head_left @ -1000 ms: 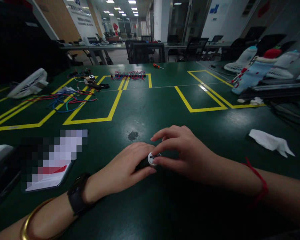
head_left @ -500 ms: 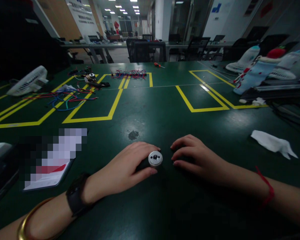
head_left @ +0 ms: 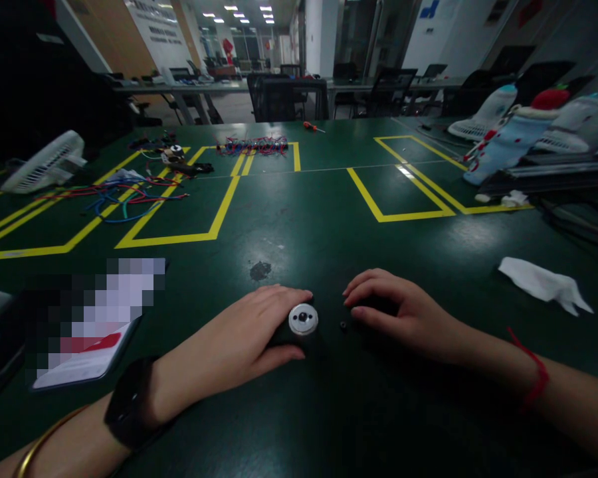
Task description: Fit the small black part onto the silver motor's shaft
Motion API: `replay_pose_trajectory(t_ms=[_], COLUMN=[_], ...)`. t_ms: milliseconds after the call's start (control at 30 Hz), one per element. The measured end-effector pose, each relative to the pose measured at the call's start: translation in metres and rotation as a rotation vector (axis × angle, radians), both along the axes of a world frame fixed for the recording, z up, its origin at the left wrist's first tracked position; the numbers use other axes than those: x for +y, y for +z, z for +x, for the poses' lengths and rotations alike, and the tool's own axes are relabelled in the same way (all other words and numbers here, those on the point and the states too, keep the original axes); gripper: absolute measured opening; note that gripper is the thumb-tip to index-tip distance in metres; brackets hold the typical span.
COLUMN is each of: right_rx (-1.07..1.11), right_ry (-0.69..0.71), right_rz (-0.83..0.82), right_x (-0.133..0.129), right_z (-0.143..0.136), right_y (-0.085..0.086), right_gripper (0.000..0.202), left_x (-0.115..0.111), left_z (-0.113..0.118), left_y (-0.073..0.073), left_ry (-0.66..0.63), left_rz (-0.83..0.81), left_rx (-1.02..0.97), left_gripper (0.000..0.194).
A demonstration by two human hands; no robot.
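Note:
A small upright cylinder (head_left: 303, 319), which resembles a motor, shows a silver round top with a dark centre and small dark holes. Its dark lower body is hard to make out against the table. My left hand (head_left: 256, 335) lies around it, thumb on the near side and fingers on the far side, closed on it. To its right, a tiny dark round part (head_left: 343, 325) lies on the table. Just beyond that part is my right hand (head_left: 398, 309), its fingers curved with a gap between thumb and forefinger, holding nothing that I can see.
On the green table (head_left: 299, 232), a blurred-out phone-like slab (head_left: 97, 325) lies left and a white tissue (head_left: 543, 282) right. Further back are tangled wires (head_left: 129, 192), a screwdriver (head_left: 313, 127), small fans (head_left: 50, 162) and a blue bottle (head_left: 508, 146).
The tiny dark part now shows on the table as my right fingers have shifted off it. My left thumb has moved slightly nearer to me. The view has shifted a little.

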State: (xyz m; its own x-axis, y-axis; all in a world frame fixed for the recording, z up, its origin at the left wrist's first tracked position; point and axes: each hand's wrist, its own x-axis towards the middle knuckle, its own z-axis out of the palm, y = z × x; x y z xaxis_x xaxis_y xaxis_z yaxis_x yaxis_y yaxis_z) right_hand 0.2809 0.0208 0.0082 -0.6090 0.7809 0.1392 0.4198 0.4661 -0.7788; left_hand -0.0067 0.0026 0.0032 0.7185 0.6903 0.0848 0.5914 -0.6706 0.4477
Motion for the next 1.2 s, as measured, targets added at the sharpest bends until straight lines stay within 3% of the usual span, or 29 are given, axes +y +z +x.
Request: replay_pose_trajectory(t_ms=[300,833,1200], right_rx=[-0.043,-0.095,-0.145], right_ry=[0.023,0.04,0.062], right_rz=[0.047,0.08,0.117], right_x=[-0.0016,-0.0031,-0.0044], right_z=[-0.0005,-0.0026,-0.0031], right_y=[-0.0019,-0.0009,-0.0011], right_gripper=[0.011,0.011,0.014], left_x=[0.0054,0.003,0.004], left_z=[-0.0057,-0.0029,-0.0043], left_y=[0.0024,0.007,0.0053], left_ry=[-0.067,-0.064,-0.023], left_rz=[0.253,0.372,0.239], left_rx=[0.218,0.358,0.448], left_gripper=[0.049,0.041,0.037])
